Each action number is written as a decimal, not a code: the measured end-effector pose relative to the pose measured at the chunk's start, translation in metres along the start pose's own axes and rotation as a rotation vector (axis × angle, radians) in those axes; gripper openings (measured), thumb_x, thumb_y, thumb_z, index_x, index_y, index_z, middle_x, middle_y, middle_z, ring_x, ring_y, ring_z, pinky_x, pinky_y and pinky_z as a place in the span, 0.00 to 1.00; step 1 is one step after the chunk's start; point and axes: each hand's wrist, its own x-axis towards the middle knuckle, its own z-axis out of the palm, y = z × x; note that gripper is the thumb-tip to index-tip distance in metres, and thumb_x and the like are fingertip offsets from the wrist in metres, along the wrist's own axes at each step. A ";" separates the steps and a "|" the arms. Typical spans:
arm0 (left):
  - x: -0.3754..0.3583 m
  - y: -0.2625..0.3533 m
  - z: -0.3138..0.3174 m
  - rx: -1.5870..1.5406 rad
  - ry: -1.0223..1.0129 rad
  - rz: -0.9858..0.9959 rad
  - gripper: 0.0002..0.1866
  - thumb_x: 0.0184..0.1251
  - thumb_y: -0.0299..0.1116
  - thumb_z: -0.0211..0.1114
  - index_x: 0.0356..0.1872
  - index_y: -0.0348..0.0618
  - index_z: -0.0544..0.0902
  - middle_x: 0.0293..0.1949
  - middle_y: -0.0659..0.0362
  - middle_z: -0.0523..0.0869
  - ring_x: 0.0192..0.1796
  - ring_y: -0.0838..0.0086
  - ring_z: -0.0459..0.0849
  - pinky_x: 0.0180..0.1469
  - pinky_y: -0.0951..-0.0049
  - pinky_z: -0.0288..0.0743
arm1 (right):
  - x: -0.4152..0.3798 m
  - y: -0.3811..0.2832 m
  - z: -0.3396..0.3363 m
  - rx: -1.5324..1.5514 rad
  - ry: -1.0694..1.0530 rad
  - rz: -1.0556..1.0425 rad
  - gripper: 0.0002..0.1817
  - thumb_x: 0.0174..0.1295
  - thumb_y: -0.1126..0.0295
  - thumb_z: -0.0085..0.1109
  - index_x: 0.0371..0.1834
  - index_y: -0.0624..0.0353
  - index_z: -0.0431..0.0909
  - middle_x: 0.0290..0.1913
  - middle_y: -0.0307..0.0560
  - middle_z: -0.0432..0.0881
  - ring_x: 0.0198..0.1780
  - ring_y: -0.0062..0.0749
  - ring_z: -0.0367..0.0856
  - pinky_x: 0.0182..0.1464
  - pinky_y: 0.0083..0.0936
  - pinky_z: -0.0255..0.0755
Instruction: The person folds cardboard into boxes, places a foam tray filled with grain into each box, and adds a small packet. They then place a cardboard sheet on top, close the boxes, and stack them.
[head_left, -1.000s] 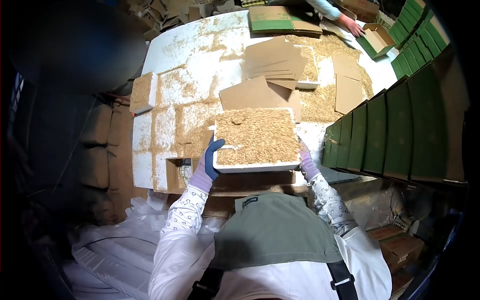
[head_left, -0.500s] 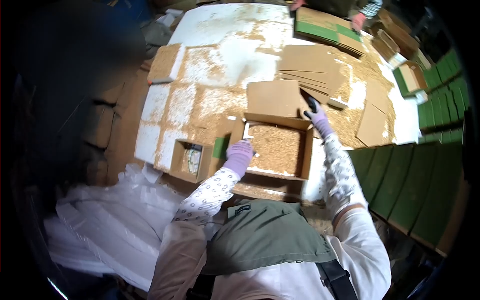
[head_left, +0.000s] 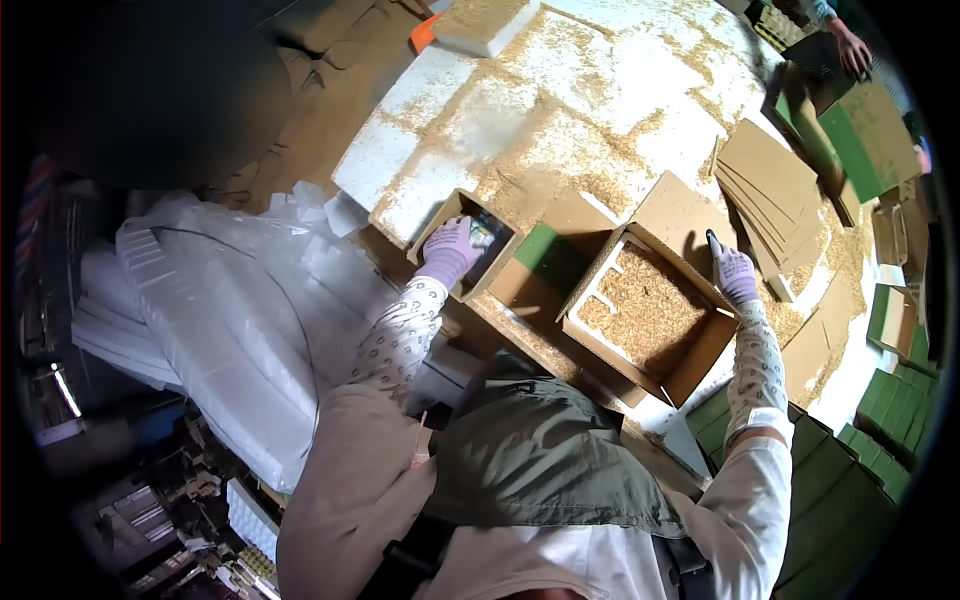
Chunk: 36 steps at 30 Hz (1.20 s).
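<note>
My left hand (head_left: 449, 249), in a purple glove, reaches into a small cardboard box (head_left: 503, 258). Its fingertips are at some shiny small packets (head_left: 482, 234) in there, and I cannot make out whether they grip any. To the right stands a larger open cardboard box (head_left: 610, 352), filled with wood shavings (head_left: 652, 305) and with white foam strips at its left side. Beside that box's right edge is my right hand (head_left: 734, 272), gloved the same way, fingers stretched toward the raised cardboard flap (head_left: 680, 215). It holds nothing that I can see.
Shavings lie over the white table (head_left: 480, 110). Flat cardboard sheets (head_left: 770, 185) are stacked at the right, with green boxes (head_left: 830, 500) below them. A co-worker's hand (head_left: 852, 52) is at a green-and-brown carton (head_left: 870, 140). Clear plastic wrapping (head_left: 215, 300) lies at left.
My left hand has left the larger box's left edge and gone into the small box. My right hand stays near the larger box's far right corner. The whole view has turned leftward.
</note>
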 end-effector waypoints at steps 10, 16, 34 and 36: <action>-0.026 0.002 -0.033 -0.102 0.021 -0.006 0.18 0.73 0.45 0.50 0.55 0.54 0.82 0.54 0.51 0.84 0.57 0.54 0.81 0.60 0.56 0.73 | 0.013 0.021 -0.036 0.525 0.162 0.203 0.47 0.53 0.58 0.73 0.74 0.58 0.58 0.72 0.60 0.64 0.71 0.54 0.64 0.71 0.39 0.63; -0.059 -0.009 -0.043 -0.365 0.151 0.174 0.19 0.66 0.42 0.61 0.56 0.51 0.81 0.46 0.47 0.84 0.50 0.52 0.82 0.54 0.55 0.74 | 0.033 -0.002 -0.029 0.276 -0.033 0.419 0.49 0.46 0.53 0.77 0.70 0.58 0.61 0.64 0.62 0.70 0.67 0.52 0.68 0.68 0.41 0.65; -0.037 0.021 -0.083 0.111 0.299 -0.045 0.15 0.66 0.43 0.59 0.47 0.48 0.85 0.57 0.54 0.82 0.59 0.57 0.78 0.60 0.55 0.72 | -0.180 -0.046 -0.153 0.799 0.894 0.570 0.26 0.68 0.83 0.49 0.70 0.63 0.67 0.64 0.52 0.79 0.63 0.34 0.79 0.62 0.28 0.71; -0.057 0.033 -0.095 0.196 0.511 0.023 0.12 0.66 0.39 0.60 0.45 0.49 0.86 0.58 0.56 0.81 0.59 0.59 0.77 0.60 0.55 0.73 | -0.193 -0.069 -0.172 0.780 1.044 0.472 0.26 0.67 0.84 0.47 0.70 0.63 0.68 0.63 0.52 0.79 0.63 0.33 0.79 0.63 0.27 0.71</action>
